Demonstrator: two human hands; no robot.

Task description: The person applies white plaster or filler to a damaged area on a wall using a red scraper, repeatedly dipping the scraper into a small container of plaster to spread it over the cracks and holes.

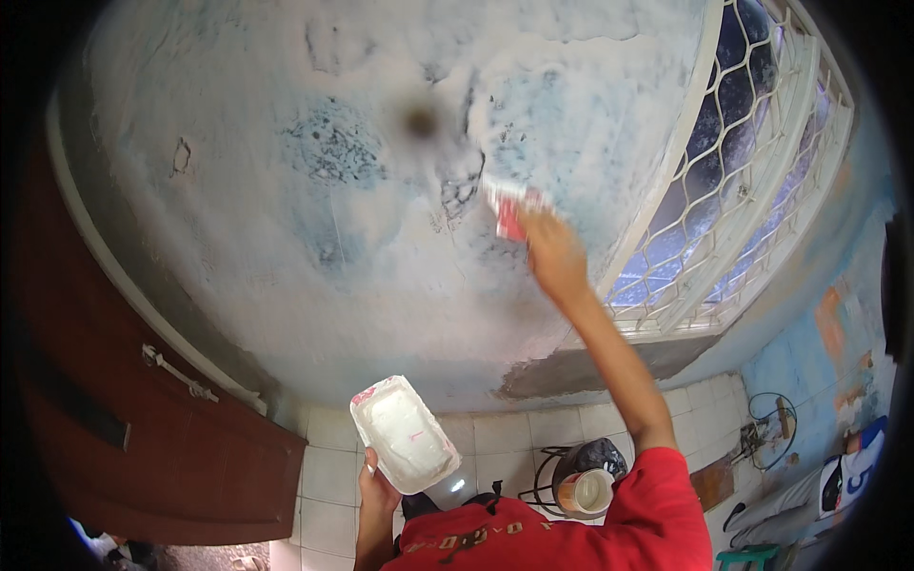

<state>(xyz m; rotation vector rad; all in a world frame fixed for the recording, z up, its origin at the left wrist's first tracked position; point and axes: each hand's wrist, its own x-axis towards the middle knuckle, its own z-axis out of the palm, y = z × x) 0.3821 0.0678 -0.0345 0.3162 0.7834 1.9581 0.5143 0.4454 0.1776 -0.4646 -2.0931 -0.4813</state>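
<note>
My right hand [555, 249] is raised to the wall, fingers closed around a red-and-white putty spreader [509, 207]. Slight blur shows on the spreader; its edge is at or very near the wall [400, 314], beside a dark crack, though contact is hard to confirm. White filler covers much of the blue-grey plaster, with rough dark patches showing through. Low in front of my body, my left hand [376, 490] grips the near left side of a white rectangular tub [359, 419]. Smooth white paste [409, 438] lies inside it.
A white window grille [700, 205] bounds the wall on the right. A brown door [205, 447] stands at left. Near my right side are a paint bucket [588, 492] and a black plastic bag [602, 457]. Another person's legs [795, 495], a green stool [747, 555] and a coiled cable [790, 428] appear at right.
</note>
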